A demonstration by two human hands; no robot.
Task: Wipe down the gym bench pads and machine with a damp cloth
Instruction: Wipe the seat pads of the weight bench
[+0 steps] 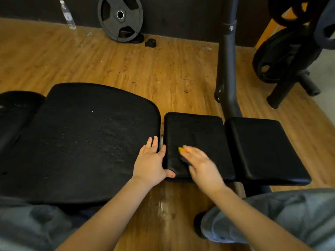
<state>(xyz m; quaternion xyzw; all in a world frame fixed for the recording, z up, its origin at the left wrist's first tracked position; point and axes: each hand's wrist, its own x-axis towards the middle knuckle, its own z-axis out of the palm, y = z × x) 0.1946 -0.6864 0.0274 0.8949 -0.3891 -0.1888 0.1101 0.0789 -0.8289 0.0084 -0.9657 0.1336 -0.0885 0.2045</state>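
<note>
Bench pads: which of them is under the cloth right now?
The middle pad, between the large pad and the right-end pad; the right hand presses the cloth on it.

Scuffed wooden floor [145, 66] meets a dark wall [181, 15].

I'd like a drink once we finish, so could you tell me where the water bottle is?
In the head view, the water bottle stands at the far upper left, on the wooden floor against the dark wall, left of the leaning weight plate.
</note>
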